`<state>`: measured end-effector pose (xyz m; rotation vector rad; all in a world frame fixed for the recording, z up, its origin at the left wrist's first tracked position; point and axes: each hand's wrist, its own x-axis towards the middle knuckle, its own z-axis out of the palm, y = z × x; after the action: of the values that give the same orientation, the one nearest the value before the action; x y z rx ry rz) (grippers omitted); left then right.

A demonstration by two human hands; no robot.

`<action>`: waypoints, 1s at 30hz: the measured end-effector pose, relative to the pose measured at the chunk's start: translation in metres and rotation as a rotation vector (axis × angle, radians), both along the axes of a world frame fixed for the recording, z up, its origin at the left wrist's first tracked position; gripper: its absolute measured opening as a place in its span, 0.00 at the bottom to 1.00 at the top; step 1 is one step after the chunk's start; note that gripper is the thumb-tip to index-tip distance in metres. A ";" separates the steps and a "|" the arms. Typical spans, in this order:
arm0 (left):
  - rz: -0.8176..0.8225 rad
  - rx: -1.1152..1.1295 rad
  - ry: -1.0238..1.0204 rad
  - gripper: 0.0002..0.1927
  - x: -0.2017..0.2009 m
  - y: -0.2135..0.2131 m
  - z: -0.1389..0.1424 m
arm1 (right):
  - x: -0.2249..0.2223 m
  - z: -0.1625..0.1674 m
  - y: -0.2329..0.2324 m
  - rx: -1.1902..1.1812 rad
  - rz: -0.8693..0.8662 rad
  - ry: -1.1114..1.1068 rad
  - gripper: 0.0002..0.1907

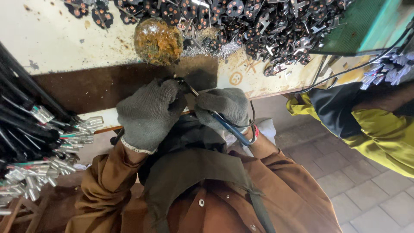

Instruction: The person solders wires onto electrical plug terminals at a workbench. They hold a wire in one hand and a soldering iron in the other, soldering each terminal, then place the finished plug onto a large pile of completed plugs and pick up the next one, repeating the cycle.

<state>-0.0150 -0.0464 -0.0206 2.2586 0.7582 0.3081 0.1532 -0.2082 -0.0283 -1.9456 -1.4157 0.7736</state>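
Gloved hands, left point(148, 113) and right point(224, 108), gripping a blue-handled tool point(230, 128) at stained workbench point(56, 43); paved floor point(366, 181) below

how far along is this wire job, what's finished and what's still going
Done, apparently: a bundle of wires with metal terminals lies at the left. In hand: the left hand and right hand, both gloved, work a blue-handled tool at the bench edge. Left: cannot tell; a heap of dark metal parts covers the bench.

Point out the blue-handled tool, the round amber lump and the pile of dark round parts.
blue-handled tool point(230, 128), head view, on the blue handle below the right glove.
round amber lump point(158, 41), head view, its middle.
pile of dark round parts point(258, 26), head view, mid-heap.
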 end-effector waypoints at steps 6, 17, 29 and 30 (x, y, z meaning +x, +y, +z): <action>0.026 -0.065 0.026 0.05 0.002 0.000 0.001 | 0.012 0.034 0.001 -0.173 -0.111 0.314 0.17; -0.018 -0.191 -0.023 0.06 0.003 0.000 0.012 | -0.023 0.029 -0.001 0.029 -0.451 -0.054 0.12; 0.011 -0.170 -0.052 0.07 0.007 0.005 0.010 | -0.028 0.008 0.039 0.029 -0.500 0.178 0.09; 0.001 -0.167 -0.014 0.08 0.007 0.005 0.010 | -0.027 0.012 0.043 0.031 -0.428 0.085 0.09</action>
<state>-0.0076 -0.0410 -0.0107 2.0969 0.7496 0.2510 0.1265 -0.1652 -0.0160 -2.0645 -0.9068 0.6179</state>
